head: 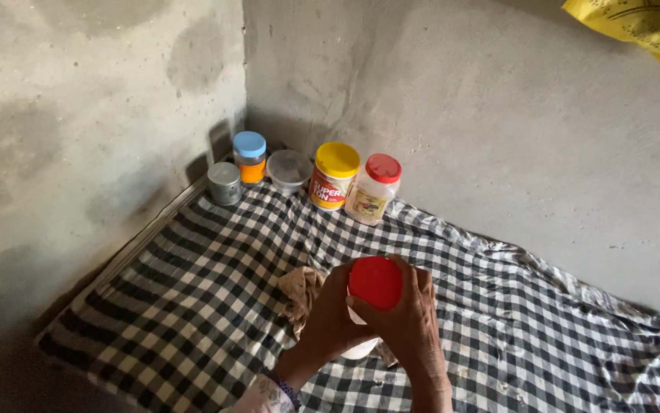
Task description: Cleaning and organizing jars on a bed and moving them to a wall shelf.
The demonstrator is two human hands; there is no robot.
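As hands [391, 321] grip red-lidded jar [374, 284], yellow-lidded jar [334, 177] behind

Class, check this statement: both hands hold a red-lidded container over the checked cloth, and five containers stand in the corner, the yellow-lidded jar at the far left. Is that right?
Not quite. The head view shows the yellow-lidded jar is fourth from the left; the small metal tin stands at the far left. The rest holds: both hands, left and right, hold the red-lidded container over the checked cloth.

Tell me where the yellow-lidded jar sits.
In the head view, the yellow-lidded jar stands at the back of the checked cloth near the wall corner, between the clear tub on its left and the red-lidded jar on its right.
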